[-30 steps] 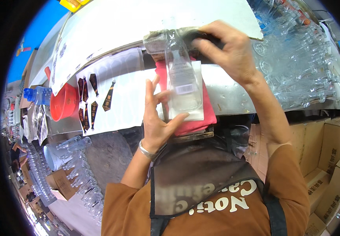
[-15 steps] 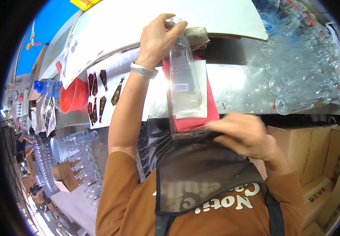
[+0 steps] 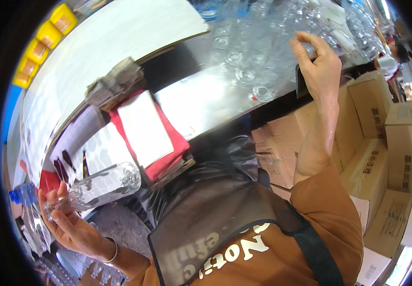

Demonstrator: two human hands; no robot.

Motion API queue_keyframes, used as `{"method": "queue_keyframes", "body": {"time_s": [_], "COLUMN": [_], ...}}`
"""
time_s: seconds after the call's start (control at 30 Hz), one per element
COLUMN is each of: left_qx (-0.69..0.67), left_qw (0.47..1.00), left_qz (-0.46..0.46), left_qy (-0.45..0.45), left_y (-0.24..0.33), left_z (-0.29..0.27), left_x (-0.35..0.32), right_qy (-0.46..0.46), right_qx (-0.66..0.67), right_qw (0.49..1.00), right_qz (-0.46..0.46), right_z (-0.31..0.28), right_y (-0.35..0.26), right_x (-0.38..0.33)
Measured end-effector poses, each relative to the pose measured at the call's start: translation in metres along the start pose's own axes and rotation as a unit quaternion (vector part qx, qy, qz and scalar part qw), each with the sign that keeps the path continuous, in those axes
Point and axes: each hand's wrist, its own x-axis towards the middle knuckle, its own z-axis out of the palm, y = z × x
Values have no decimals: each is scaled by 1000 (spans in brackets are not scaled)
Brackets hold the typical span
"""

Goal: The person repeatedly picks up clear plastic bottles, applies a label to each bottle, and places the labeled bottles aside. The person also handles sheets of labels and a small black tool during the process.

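Your left hand [image 3: 70, 224] is low, off the left end of the counter [image 3: 201, 102], with the fingers [image 3: 55, 217] wrapped around the narrow end of a clear glass bottle [image 3: 102, 187]. The bottle lies nearly on its side in the air, clear of the counter's near edge and just left of the red tray [image 3: 172, 150] with its white pad [image 3: 144, 126]. This looks like the carrying-off step: a finished bottle going down toward the clear glassware [image 3: 36, 231] below your left hand. Setting it down there calls for a slow, level placement so it does not knock its neighbours.

Your right hand [image 3: 318, 66] is raised over the right half of the counter, fingers spread and holding nothing, just beside the cluster of clear glasses [image 3: 249, 57] crowding that end. It seems placed to pick the next piece, which needs a careful pinch on one glass only. Cardboard boxes [image 3: 382, 143] stand stacked beyond the counter's right end.
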Motion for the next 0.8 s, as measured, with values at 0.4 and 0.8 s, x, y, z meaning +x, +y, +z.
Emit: {"method": "queue_keyframes", "body": {"time_s": [0.4,0.8], "left_qx": [308,521], "left_qw": [895,699], "left_qz": [-117,-191], "left_qy": [300,451], "left_y": [-48,-224], "left_z": [-154,-369], "left_x": [-77,-179], "right_qy": [-54,-335], "right_qx": [177,334], "right_qw": [982,871], "right_qz": [-43,-134], "right_z": [-21,121], "right_y": [8,-126], "right_x": [-31,39]}}
